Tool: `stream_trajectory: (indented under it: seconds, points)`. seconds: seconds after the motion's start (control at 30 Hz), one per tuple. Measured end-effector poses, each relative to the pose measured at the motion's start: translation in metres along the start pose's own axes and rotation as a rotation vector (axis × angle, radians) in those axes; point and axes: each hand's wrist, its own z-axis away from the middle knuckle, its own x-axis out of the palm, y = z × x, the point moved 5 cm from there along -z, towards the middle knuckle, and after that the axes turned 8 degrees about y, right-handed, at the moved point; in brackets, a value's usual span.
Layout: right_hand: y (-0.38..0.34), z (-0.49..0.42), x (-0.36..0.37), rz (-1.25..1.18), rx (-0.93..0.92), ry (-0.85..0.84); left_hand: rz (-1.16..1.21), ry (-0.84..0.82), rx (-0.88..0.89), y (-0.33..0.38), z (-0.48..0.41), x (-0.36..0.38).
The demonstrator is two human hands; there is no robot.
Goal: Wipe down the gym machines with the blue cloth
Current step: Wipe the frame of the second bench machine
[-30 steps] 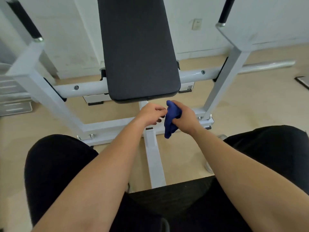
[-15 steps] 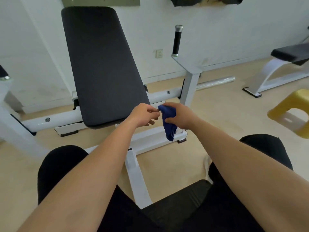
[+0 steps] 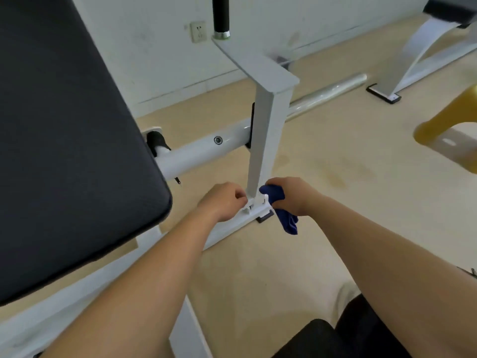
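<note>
A white gym machine with a large black back pad [image 3: 64, 140] fills the left of the view. Its white upright post [image 3: 267, 135] rises in the middle and carries a black handle grip [image 3: 221, 14] at the top. My right hand [image 3: 291, 196] grips the bunched blue cloth [image 3: 282, 215] just right of the post's foot; the cloth's tail hangs below the fist. My left hand [image 3: 223, 201] sits curled on the left side of the post's base, holding nothing that I can see. Whether the cloth touches the post is unclear.
A white crossbar [image 3: 204, 151] runs behind the post. A yellow plastic stool [image 3: 449, 130] stands at the right, and another white bench frame [image 3: 423, 47] at the far right back. A long clear tube [image 3: 330, 93] lies by the wall. My dark-clad knees are bottom right.
The view has swung right and closer to the upright post. Both hands have moved from in front of the pad down to the post's foot, the cloth still in my right hand.
</note>
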Motion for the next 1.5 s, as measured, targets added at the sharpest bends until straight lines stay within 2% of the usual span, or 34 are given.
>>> stream_trajectory:
  seconds: [0.13,0.27,0.33,0.5,0.67,0.83,1.07,1.23,1.5]
  points:
    - [0.045,-0.037,-0.009,-0.107,0.154,-0.032,-0.027,-0.124,-0.080,0.000,-0.044,0.017]
    - [0.047,-0.007,-0.053,-0.178,0.216,-0.149,-0.031,-0.259,-0.190,0.031,-0.024,-0.010]
    - [0.043,0.015,-0.100,-0.198,0.236,-0.200,-0.052,-0.311,-0.223,0.066,-0.008,-0.042]
    - [0.026,0.064,-0.270,-0.212,0.257,-0.208,-0.039,-0.319,-0.331,0.188,0.035,-0.148]
    - [-0.017,0.094,-0.434,-0.187,0.138,-0.228,0.019,-0.310,-0.391,0.317,0.075,-0.230]
    - [-0.041,0.093,-0.532,-0.022,0.013,-0.264,0.130,-0.179,-0.452,0.400,0.081,-0.288]
    - [-0.038,0.091,-0.606,0.028,-0.031,-0.239,0.037,-0.150,-0.431,0.457,0.066,-0.337]
    - [-0.014,0.071,-0.630,0.009,-0.027,-0.197,0.024,-0.153,-0.400,0.490,0.021,-0.340]
    - [0.020,-0.030,-0.659,0.062,-0.073,-0.204,0.032,-0.167,-0.379,0.502,-0.092,-0.326]
